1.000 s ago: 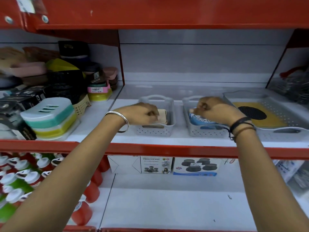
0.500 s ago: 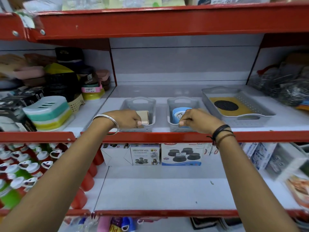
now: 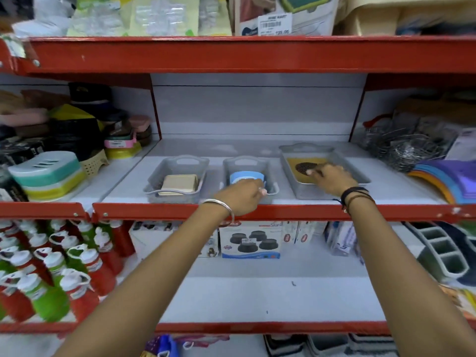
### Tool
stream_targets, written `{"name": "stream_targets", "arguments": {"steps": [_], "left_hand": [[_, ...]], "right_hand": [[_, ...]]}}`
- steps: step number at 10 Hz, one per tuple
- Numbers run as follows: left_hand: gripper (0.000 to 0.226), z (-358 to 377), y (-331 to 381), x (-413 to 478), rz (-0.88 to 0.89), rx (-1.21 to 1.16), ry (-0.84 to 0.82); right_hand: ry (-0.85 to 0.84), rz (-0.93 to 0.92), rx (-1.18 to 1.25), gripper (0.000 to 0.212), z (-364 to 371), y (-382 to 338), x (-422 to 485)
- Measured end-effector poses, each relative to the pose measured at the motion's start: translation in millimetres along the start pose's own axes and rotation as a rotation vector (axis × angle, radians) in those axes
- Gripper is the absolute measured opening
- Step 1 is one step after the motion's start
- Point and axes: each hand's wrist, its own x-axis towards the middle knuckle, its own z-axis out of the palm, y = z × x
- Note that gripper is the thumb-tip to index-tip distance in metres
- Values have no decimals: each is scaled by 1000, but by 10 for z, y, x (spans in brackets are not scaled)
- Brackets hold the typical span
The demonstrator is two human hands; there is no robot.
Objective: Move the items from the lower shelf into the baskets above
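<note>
Fingers of the left hand (image 3: 240,195) are curled at the front rim of the middle grey plastic basket (image 3: 268,164), where a blue round item (image 3: 246,176) sits. Whether they pinch the rim cannot be told. At centre right, the right hand (image 3: 331,177), fingers loosely spread, is laid over the yellow mat (image 3: 304,161) in the wide grey tray (image 3: 288,161). A beige box (image 3: 179,185) lies in the left basket (image 3: 159,173).

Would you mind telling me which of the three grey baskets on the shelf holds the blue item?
The middle basket, by the left hand. The left basket holds a beige block, and the larger right basket a yellow mat with a dark disc.
</note>
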Motion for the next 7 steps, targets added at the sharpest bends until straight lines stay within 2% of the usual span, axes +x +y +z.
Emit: {"name": "stream_targets", "arguments": {"steps": [1,2,4,5,6,7], "left_hand": [[33,236,140,61,-155,150,110],[34,289,201,55,-216,195,190],[37,202,313,11,-263,163,97],[38,168,312,-25,-266,141,61],[34,130,315,-116,-189,119,107],[35,25,316,-177,-33,153,394]], "right_hand": [[-165,-40,9,50,-33,211,-43],[-174,-97,3,54,-65,255,-94],[-162,-138,68,54,-18,354,-320],[-104,-129,28,49,7,334,-492],[35,-197,27,31,-17,213,-601],[337,-344,178,33,-170,-14,-661]]}}
